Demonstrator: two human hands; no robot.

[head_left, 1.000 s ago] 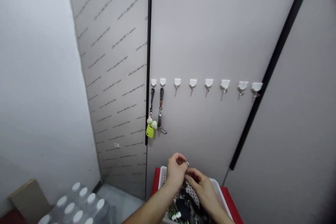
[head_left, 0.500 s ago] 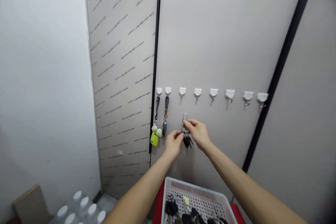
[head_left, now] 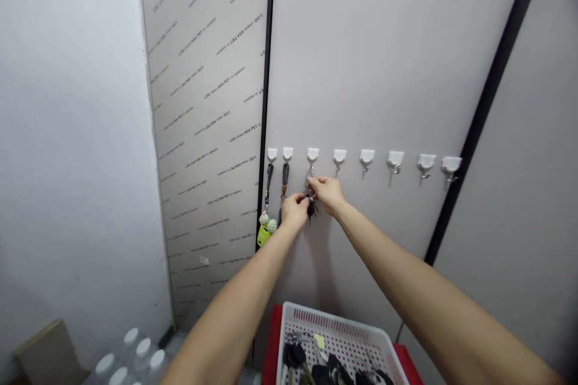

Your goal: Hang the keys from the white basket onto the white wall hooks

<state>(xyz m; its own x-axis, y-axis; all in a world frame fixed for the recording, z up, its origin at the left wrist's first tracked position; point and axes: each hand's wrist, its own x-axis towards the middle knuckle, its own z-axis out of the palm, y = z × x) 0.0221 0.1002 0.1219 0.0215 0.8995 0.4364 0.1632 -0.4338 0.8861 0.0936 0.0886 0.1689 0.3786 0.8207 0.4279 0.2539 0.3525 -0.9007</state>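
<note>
A bunch of keys (head_left: 311, 209) on a ring with a metal clip is held up against the cabinet door. My right hand (head_left: 329, 194) pinches its clip and ring, the clip's top end lying at the third white wall hook (head_left: 312, 155) from the left. Whether the clip is over that hook I cannot tell. My left hand (head_left: 295, 209) is closed on the lower part of the same bunch. Left of it hang a key set with a yellow-green tag (head_left: 264, 235) and a dark braided strap (head_left: 285, 174), each from its own hook; my left hand partly hides the strap's lower end.
Several more white hooks (head_left: 367, 157) run along the door to the right. Below stands a white perforated basket (head_left: 338, 320) of keys on something red (head_left: 272, 337). White-capped bottles (head_left: 130, 337) and a brown board (head_left: 50, 352) are at the lower left.
Both hands have risen and shifted slightly left with the bunch of keys, bringing its clip from below the hooks up to the third one.
</note>
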